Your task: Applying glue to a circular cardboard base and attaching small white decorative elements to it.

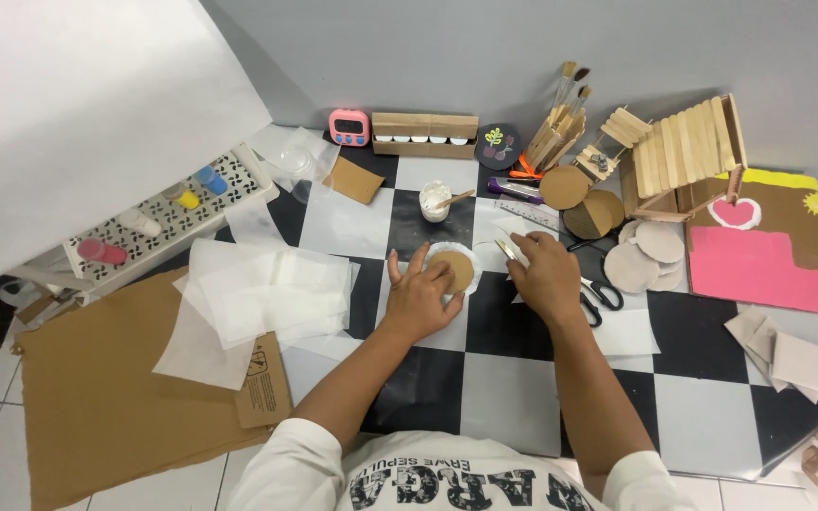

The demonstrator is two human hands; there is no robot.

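Left hand (pixel 421 295) pressing flat, fingers spread, on the brown cardboard disc (pixel 454 269) atop white paper (pixel 449 252), part covering it. Right hand (pixel 546 274) curled beside; grip hidden, impossible to tell. Black-handled scissors (pixel 600 295) half tucked beneath the wrist.

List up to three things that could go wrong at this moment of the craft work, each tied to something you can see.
1. The left hand presses a cardboard disc onto white paper; the disc could slide off-centre.
2. The glue cup with its stick stands just behind the disc; a reaching hand might tip it.
3. The right hand holds a curling paper strip near the scissors; the strip could tear or snag.
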